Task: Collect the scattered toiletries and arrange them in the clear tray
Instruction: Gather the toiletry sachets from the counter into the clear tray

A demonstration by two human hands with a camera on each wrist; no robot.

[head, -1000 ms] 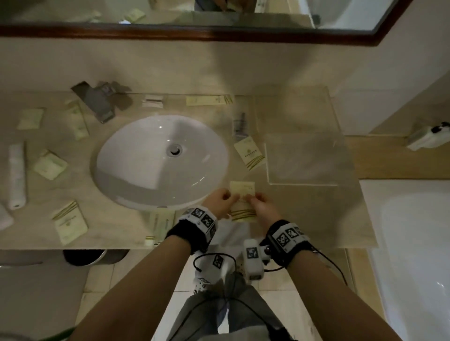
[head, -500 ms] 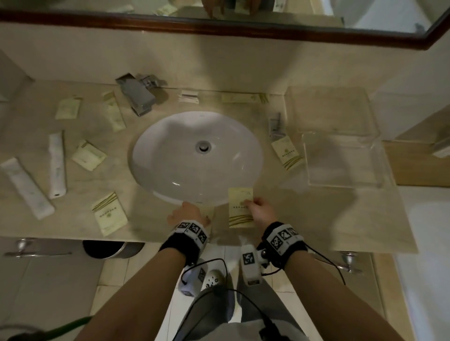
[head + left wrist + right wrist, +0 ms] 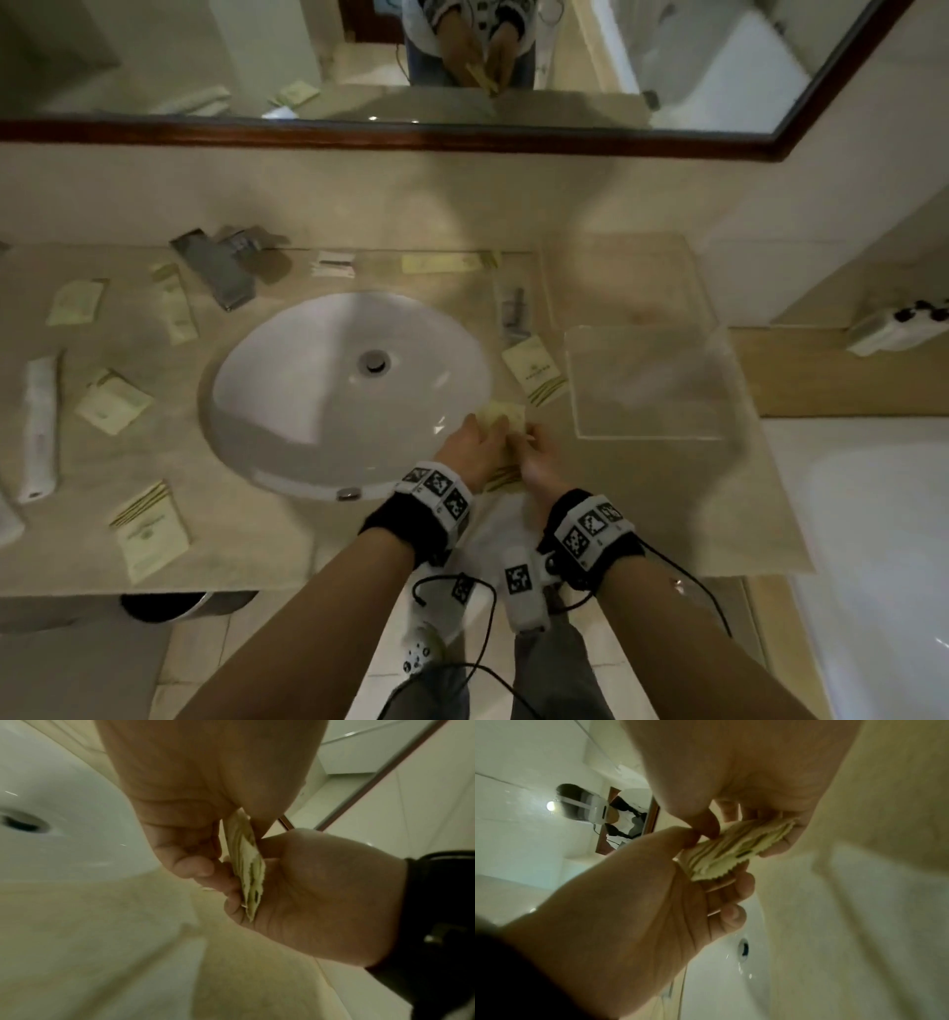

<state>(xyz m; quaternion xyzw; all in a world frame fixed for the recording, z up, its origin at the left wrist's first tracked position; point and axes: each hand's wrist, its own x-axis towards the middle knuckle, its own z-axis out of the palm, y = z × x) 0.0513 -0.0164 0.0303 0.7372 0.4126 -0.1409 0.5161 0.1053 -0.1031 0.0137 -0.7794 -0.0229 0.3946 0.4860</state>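
Both hands meet over the counter at the sink's front right rim and hold a small stack of cream sachets [image 3: 500, 413] between them. My left hand [image 3: 475, 442] pinches the stack from the left and my right hand [image 3: 539, 455] grips it from the right. In the left wrist view the sachets [image 3: 245, 866] stand edge-on between curled fingers. The right wrist view shows their zigzag edges [image 3: 736, 850] fanned out. The clear tray [image 3: 652, 390] sits just to the right with nothing in it.
More sachets lie by the tray [image 3: 534, 370], at the front left [image 3: 151, 529] and left of the sink [image 3: 113, 401]. White tubes [image 3: 38, 426] lie far left. A long sachet [image 3: 444, 263] and faucet [image 3: 215, 267] sit behind the basin [image 3: 349, 390]. A second clear piece [image 3: 626, 277] lies behind the tray.
Half a second ago my left hand was down at the counter's front edge while the right held a sachet alone. The left hand has since come up to the right, and both now hold the stack.
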